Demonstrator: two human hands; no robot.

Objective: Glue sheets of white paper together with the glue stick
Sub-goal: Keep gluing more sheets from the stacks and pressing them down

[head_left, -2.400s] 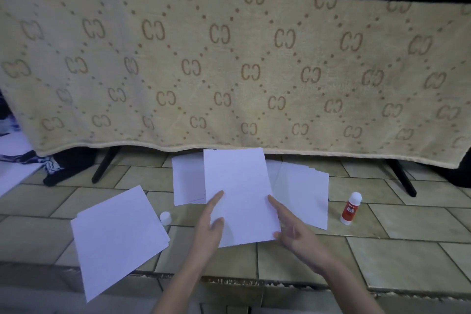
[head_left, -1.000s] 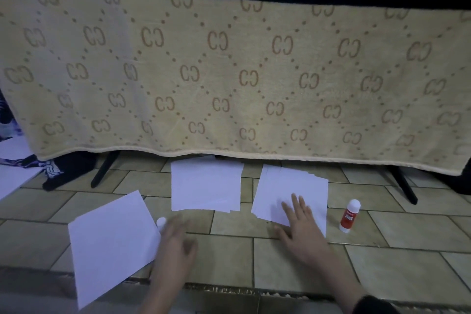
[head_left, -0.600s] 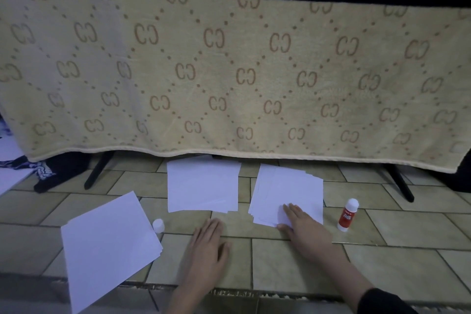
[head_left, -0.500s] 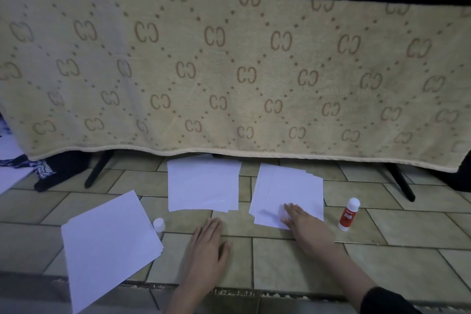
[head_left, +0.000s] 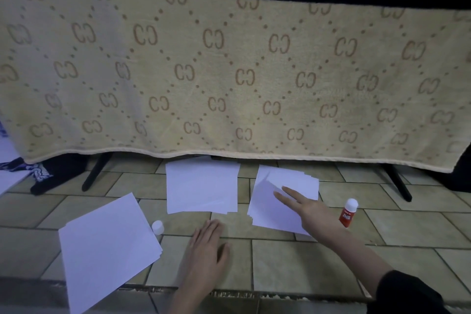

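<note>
Three lots of white paper lie on the tiled floor: a left stack (head_left: 107, 245), a middle stack (head_left: 201, 187) and a right stack (head_left: 280, 201). My right hand (head_left: 305, 208) rests on the right stack with straight fingers on its top sheet, whose far left corner stands lifted. My left hand (head_left: 206, 245) lies flat on the bare tiles in front of the middle stack, holding nothing. The red glue stick (head_left: 348, 213) with a white top stands upright just right of my right hand. Its white cap (head_left: 157, 227) sits between the left and middle stacks.
A beige patterned blanket (head_left: 234, 71) hangs over a rack just behind the paper, with black rack legs (head_left: 95, 176) at the left and right. Dark cloth (head_left: 48, 173) and more paper lie at the far left. A floor step edge (head_left: 229, 293) runs along the front.
My right hand has slid farther onto the right stack, and the top sheet has shifted with its far left corner lifted. My left hand stays flat on the floor.
</note>
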